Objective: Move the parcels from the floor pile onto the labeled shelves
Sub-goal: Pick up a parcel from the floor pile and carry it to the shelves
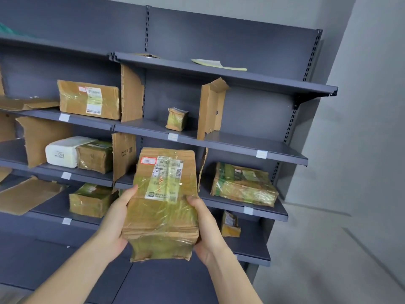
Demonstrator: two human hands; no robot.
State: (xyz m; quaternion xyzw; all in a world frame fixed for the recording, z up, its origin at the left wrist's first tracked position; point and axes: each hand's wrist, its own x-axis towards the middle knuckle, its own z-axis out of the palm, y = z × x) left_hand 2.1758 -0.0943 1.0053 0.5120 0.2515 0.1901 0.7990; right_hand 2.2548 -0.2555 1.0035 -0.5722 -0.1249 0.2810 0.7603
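Fingers of both hands, left hand [114,224] and right hand [206,233], wrap the parcel [163,202], label up; carrying step, next matching it to a shelf tag [172,136].

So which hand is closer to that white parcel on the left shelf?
Left. The left hand holds the taped parcel below and right of the white parcel; the right hand is farther right.

I am in a parcel storeroom. Dark metal shelves [219,137] with little white labels [261,154] hold taped brown parcels [243,184], split by cardboard dividers [211,108].
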